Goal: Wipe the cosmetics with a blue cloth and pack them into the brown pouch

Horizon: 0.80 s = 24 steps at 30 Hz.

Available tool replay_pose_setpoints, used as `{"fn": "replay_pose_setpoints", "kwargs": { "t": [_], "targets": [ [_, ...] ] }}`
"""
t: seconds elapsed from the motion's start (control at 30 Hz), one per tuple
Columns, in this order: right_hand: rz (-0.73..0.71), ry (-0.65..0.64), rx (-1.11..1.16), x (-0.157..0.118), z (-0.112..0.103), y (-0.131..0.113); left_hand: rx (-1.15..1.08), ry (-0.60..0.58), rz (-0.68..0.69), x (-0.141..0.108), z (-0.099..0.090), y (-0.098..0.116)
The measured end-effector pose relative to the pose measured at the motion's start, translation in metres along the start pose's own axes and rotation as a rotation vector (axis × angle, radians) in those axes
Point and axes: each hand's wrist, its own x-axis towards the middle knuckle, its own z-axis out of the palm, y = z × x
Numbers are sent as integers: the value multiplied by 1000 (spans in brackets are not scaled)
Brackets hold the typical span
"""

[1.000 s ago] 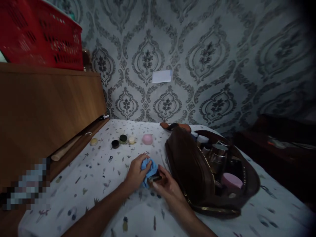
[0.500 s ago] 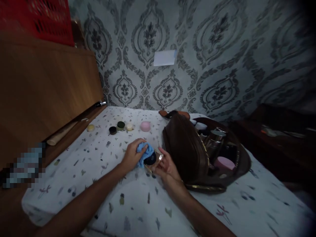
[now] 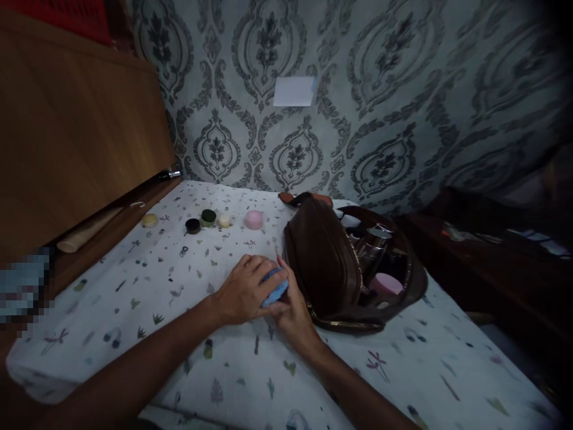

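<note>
My left hand (image 3: 245, 291) is closed on a crumpled blue cloth (image 3: 274, 290), its fingers bent over the top. Close against it, my right hand (image 3: 292, 301) curls round the other side of the cloth and holds a small item that the cloth and fingers now cover. Just right of my hands lies an open brown bag (image 3: 320, 263) with a gold zip, holding a pink-lidded jar (image 3: 387, 284), a shiny bottle and white caps. Behind my hands stand a pink jar (image 3: 254, 220), a cream pot (image 3: 224, 221), a green-black pot (image 3: 208, 217) and a black pot (image 3: 193, 226).
A yellow pot (image 3: 149, 221) sits at the far left of the patterned white sheet (image 3: 179, 358). A wooden cabinet (image 3: 85, 119) with a red basket (image 3: 67, 17) on top borders the left. The wallpapered wall rises behind; dark furniture (image 3: 483, 263) is at the right.
The view has shifted slightly. My left hand has moved over the item, so its dark round part and shiny edge, visible before, are now hidden under cloth and fingers.
</note>
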Motion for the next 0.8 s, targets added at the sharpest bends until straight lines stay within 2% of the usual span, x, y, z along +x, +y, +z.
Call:
{"fn": "replay_pose_setpoints", "kwargs": {
  "t": [0.07, 0.13, 0.27, 0.37, 0.43, 0.5, 0.6, 0.8],
  "targets": [
    [44, -8, 38, 0, 1, 0, 61, -17, 15, 0, 1, -2],
    [93, -36, 123, 1, 4, -2, 94, -22, -27, -1, 0, -9],
    [102, -44, 165, 3, 6, -4, 89, -26, -202, -4, 1, -27],
    [81, -39, 119, 4, 4, -4, -26, -26, -405, -7, 4, -36],
    [75, -35, 98, 6, 3, -5, -188, -42, -537, -8, 6, -39],
    [67, -12, 67, 6, 1, -8, -354, -64, -612, -8, 8, -41],
    [54, 16, 6, 7, -1, -14, -462, -63, -610, -8, 8, -39],
    [149, -13, 35, 3, -3, -21, -445, -70, -539, -10, 7, -33]
  ]
}}
